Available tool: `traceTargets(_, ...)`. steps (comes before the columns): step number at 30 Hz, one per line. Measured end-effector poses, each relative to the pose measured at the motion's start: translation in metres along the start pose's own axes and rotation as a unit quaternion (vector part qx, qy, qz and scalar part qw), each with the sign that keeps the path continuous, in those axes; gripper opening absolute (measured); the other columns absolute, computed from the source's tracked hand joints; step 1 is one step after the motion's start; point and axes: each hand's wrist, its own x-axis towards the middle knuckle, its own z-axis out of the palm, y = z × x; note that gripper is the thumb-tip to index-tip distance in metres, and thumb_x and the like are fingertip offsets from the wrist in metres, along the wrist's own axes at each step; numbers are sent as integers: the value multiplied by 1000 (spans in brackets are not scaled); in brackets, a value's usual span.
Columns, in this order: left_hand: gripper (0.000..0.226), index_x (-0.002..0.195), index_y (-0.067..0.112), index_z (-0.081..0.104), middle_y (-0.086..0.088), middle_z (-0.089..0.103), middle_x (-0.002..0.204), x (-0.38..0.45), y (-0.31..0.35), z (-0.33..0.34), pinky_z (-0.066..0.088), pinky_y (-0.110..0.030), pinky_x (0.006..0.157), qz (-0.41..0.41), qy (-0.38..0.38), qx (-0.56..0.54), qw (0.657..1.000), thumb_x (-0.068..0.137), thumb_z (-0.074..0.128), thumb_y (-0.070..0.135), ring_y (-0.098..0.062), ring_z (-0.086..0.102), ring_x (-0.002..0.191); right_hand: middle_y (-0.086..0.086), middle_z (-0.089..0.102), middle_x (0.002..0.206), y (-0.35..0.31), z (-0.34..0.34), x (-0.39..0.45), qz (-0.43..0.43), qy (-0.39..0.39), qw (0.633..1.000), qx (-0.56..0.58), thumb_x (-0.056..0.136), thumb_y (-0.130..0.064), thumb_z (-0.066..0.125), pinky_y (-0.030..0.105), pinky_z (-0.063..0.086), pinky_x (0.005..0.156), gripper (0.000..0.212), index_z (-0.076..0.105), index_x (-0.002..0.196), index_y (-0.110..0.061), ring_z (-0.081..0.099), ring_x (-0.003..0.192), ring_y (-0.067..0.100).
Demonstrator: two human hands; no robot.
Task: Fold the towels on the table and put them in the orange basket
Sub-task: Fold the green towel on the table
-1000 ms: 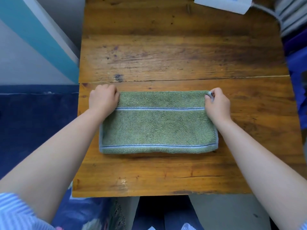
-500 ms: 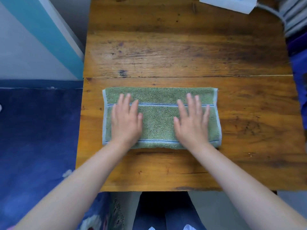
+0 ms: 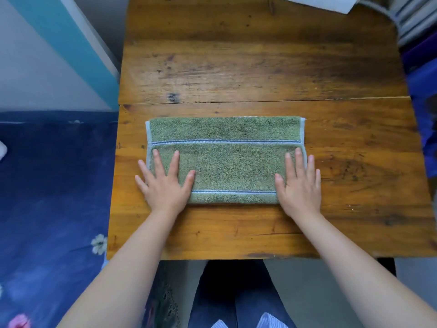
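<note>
Both hands slid apart: left hand [image 3: 163,185] at nine o'clock, right hand [image 3: 299,185] at three, fingers spread flat on the towel [image 3: 227,159]. Rubbing too hard might bunch it.

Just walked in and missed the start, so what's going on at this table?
A person is folding a green towel on the wooden table. The towel lies flat as a long folded rectangle. The left hand presses flat on its left end and the right hand on its right end, fingers straight. No orange basket is in view.
</note>
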Motion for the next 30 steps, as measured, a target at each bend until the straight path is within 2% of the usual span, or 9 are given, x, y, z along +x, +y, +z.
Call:
traceTargets(2,64,145,39,10,-4,-7,157,0,-1,-1,2,-55,113,-9,-8,3,1000,88,29,61,-37,-8,142,-1,0,156,6,1,2,8,-5,1000,5,96,-39,30,44,1,116,57,11,146,-19,-3,144,27)
traceTargets(5,65,145,38,7,-4,-9,157,0,1,-3,2,-55,113,-12,-15,6,1000,88,26,62,-37,-8,142,-3,-3,156,5,2,2,15,-7,1000,14,96,-38,31,44,-2,115,58,7,146,-21,-5,144,26)
traceTargets(11,64,146,35,7,-9,-8,157,-2,3,-10,-3,-56,112,7,-15,34,999,90,25,59,-34,-12,142,8,0,156,10,-1,-12,84,2,996,41,96,-36,30,45,-1,115,59,5,147,-18,-2,144,26)
traceTargets(14,60,146,30,14,-13,-4,156,-5,9,-14,-4,-53,113,66,30,25,997,92,34,49,-33,-11,143,11,4,156,13,-2,-24,109,7,992,63,97,-34,29,46,2,115,58,8,146,-11,1,144,26)
traceTargets(16,59,146,28,18,-13,-3,156,-8,15,-15,-4,-51,113,114,33,15,993,93,38,44,-31,-10,144,13,17,153,13,-7,-34,126,25,989,68,96,-34,34,46,15,110,57,21,143,-6,15,141,28)
traceTargets(19,58,146,26,20,-11,-3,157,-15,23,-13,-4,-48,114,157,13,23,987,93,40,40,-28,-10,144,18,42,132,5,-13,-42,148,30,987,60,92,-35,43,43,31,92,49,42,128,-2,40,118,33)
traceTargets(22,55,144,21,25,-12,4,156,-20,40,-12,2,-45,115,197,9,26,980,94,42,35,-27,-3,145,19,44,121,-5,-22,-40,182,-4,976,118,92,-32,46,40,41,84,42,46,120,1,50,105,36)
traceTargets(26,56,142,10,30,-14,18,153,-10,83,-22,12,-39,115,288,-2,42,957,92,47,27,-27,11,143,20,40,126,-13,-30,-26,219,-36,950,219,91,-12,50,35,43,79,31,44,117,5,55,102,36)
traceTargets(30,62,142,9,27,-13,24,151,11,143,-37,20,-39,112,363,-27,71,929,87,53,12,-30,22,138,19,41,128,-5,-36,-13,256,-51,917,300,86,-7,57,26,37,73,36,43,118,3,53,106,32)
